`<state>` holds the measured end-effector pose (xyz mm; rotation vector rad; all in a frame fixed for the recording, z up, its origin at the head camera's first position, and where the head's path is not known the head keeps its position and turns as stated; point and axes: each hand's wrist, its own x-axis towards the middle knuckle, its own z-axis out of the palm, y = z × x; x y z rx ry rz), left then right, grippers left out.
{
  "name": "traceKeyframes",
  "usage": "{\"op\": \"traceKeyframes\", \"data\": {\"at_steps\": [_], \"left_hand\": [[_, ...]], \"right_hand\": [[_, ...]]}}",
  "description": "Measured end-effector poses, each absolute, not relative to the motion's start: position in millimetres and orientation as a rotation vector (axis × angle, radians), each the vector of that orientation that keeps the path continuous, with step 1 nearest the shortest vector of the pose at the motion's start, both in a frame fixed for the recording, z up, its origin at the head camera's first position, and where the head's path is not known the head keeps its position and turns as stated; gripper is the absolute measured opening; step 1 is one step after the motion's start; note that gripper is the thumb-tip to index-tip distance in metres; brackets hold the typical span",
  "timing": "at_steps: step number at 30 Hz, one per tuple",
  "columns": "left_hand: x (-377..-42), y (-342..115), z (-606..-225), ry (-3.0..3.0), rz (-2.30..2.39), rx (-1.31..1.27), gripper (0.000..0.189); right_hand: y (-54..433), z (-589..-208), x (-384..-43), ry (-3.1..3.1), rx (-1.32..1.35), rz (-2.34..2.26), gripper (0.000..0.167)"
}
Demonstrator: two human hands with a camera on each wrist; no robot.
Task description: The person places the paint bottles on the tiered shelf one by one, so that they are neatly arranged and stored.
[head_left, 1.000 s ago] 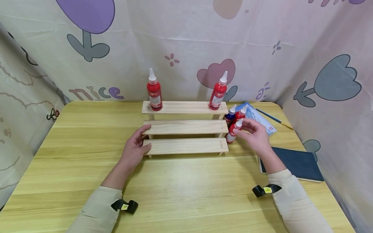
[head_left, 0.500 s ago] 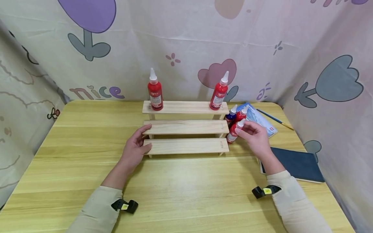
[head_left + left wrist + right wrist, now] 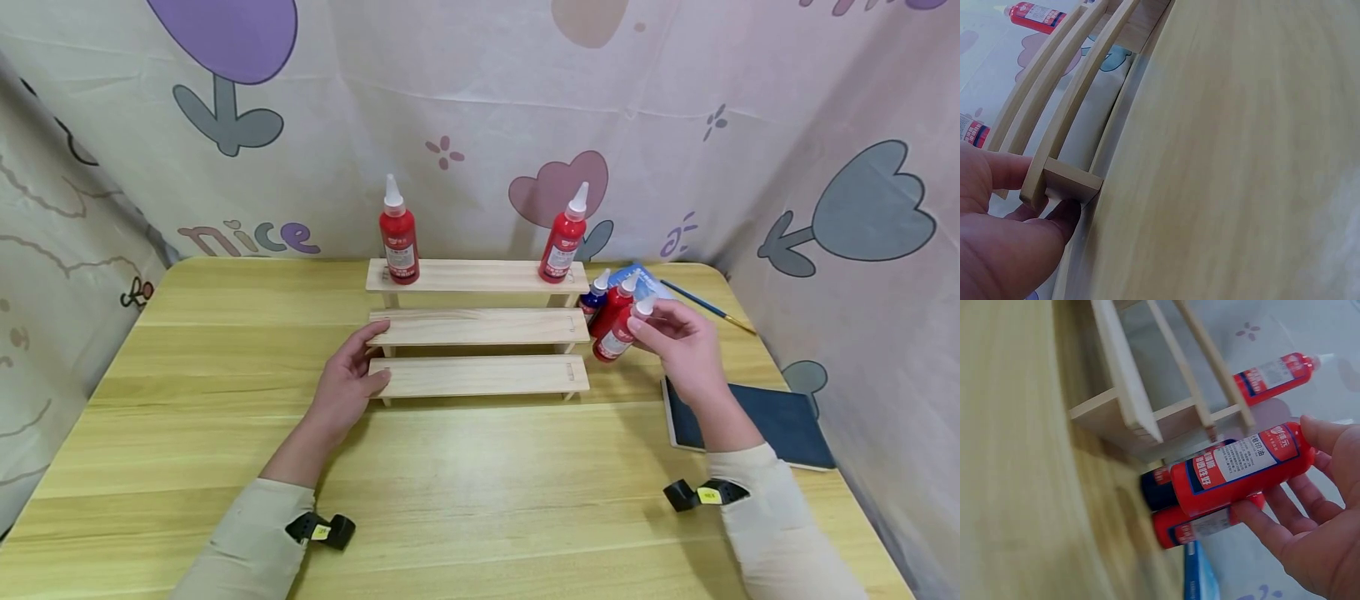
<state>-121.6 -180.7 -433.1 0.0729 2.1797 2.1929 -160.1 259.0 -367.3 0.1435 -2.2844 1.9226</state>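
My left hand [image 3: 343, 379] grips the left end of a three-tier wooden shelf rack [image 3: 480, 377], fingers around the lower steps. In the left wrist view, its fingertips reach the leg under the lowest board [image 3: 1072, 178]. My right hand [image 3: 686, 342] pinches a red ink bottle [image 3: 613, 337] by its upper end, beside the rack's right end. That bottle is tilted, its white nozzle toward the hand; Chinese print on its label shows in the right wrist view. Behind it are another red bottle [image 3: 615, 300] and a dark blue bottle [image 3: 592, 302], both partly hidden.
Two red bottles with white nozzles stand on the top step, one at the left [image 3: 399, 246], one at the right [image 3: 561, 246]. Right of the rack lie a light blue booklet [image 3: 645, 282], a paintbrush [image 3: 708, 307] and a dark notebook [image 3: 780, 421]. A patterned curtain [image 3: 465, 100] hangs behind.
My right hand has moved right, drawing the red bottle away from the rack's end and tilting it more. The left hand and the rack have stayed in place.
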Motion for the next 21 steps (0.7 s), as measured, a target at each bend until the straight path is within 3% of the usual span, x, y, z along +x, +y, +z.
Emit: {"op": "traceKeyframes", "data": {"at_steps": [21], "left_hand": [[-120.9,-181.5,-433.6,2.181,2.211,0.087,0.070]], "right_hand": [[233.0,-325.3,-157.6,-2.322,0.295,1.808,0.034]]}}
